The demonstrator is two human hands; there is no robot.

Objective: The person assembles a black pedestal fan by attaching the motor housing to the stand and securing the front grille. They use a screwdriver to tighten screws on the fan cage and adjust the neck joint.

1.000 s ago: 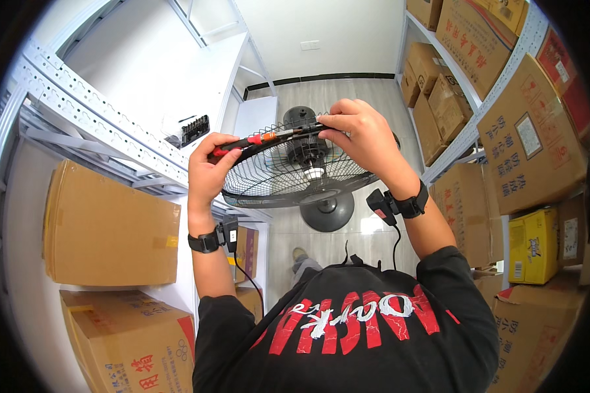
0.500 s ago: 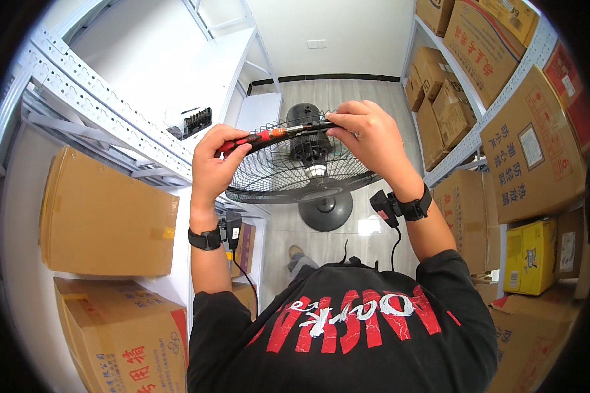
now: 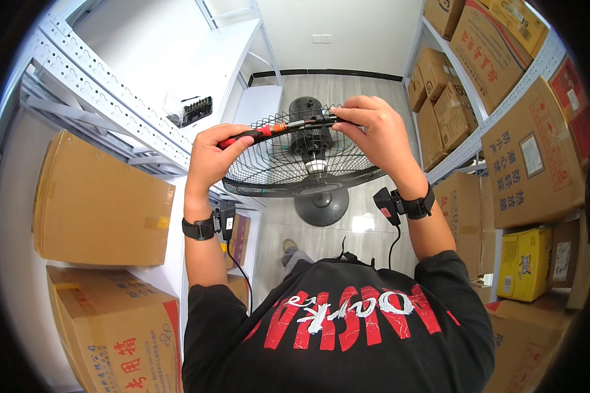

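Screwdriver [image 3: 269, 131], red-and-black handle with metal shaft, held level across the top rim of a black wire fan guard [image 3: 288, 167]; the shaft runs from the left hand toward the right. Left hand [image 3: 213, 157] closed in a full fist about the handle, thumb side up. Right hand [image 3: 373, 128] curled over the far end of the shaft and the guard's rim, fingertips pinched there; what exactly they pinch is hidden under the fingers. Fan motor housing [image 3: 308, 111], black, just beyond the hands, behind the guard; round fan base [image 3: 321, 206] below the hands on the pale floor. Each wrist carries a black band with a small device. Beyond the left hand, a white metal shelf rack [image 3: 111, 85] bearing a black bit holder [image 3: 196, 110]; under it, cardboard boxes [image 3: 98, 203]. Beyond the right hand, further stacked cartons [image 3: 531, 157] and a yellow box [image 3: 524, 265].
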